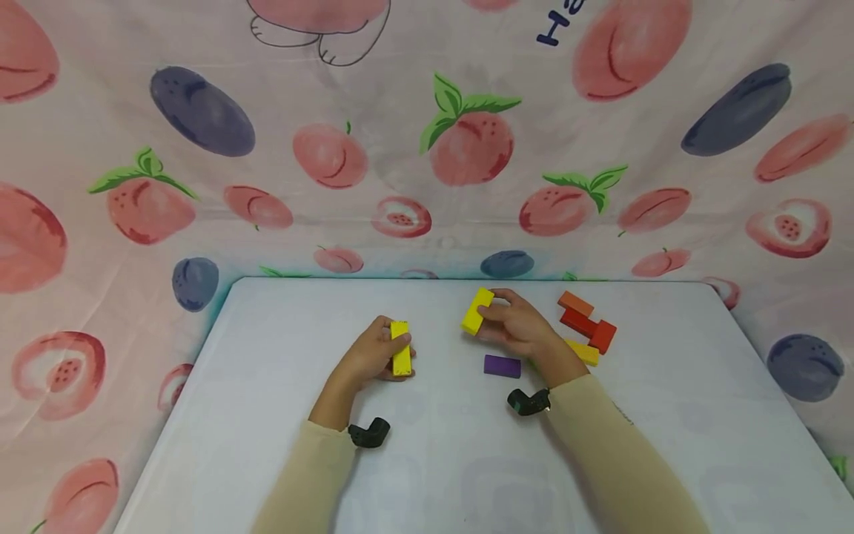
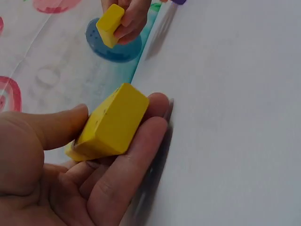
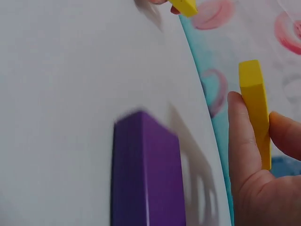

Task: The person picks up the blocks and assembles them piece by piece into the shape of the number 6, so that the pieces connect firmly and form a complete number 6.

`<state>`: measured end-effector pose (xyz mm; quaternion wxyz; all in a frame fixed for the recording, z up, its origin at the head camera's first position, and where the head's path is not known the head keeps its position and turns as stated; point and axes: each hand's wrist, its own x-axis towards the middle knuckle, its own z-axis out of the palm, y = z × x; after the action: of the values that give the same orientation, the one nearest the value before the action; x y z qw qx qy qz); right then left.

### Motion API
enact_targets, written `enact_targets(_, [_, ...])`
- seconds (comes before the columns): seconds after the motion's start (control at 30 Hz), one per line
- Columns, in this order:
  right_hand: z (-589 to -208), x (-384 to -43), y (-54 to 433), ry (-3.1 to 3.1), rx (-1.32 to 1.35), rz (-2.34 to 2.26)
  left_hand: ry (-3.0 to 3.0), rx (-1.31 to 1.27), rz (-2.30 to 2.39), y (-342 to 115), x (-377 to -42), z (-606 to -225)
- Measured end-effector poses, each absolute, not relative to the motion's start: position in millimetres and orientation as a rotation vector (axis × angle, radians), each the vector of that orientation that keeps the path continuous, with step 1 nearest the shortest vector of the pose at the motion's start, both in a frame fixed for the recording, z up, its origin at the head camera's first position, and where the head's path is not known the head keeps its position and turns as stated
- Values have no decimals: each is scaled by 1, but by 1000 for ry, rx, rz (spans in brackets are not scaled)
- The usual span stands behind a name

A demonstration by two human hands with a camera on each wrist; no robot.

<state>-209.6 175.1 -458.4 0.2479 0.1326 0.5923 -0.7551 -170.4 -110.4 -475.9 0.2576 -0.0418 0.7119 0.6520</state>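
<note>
My left hand grips a yellow block, thumb on one side and fingers on the other; dark specks mark the block's side in the left wrist view. To the right, my right hand pinches another yellow block between thumb and fingers, raised over the table and tilted in the head view. A purple block lies on the table just in front of the right hand. It looms large and blurred at the bottom of the right wrist view.
Right of the right hand lie an orange block, a red block, a second red block and a yellow-orange block. A green piece is mostly hidden by the right wrist. A fruit-print cloth hangs behind the white table.
</note>
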Motion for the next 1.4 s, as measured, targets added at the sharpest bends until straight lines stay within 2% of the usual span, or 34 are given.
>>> enact_targets(0.57, [-474,-218,108,1659,413,-2154,2224,-87,1533,-135,-182,-478])
enact_targets(0.87, [-486,-236,77,1845,575,-2073,2324,-68,1437,-136,-195,-477])
enact_targets(1.4, [-481,-256,59,1943,649,-1931,2370,-57,1331,-132,-201,-475])
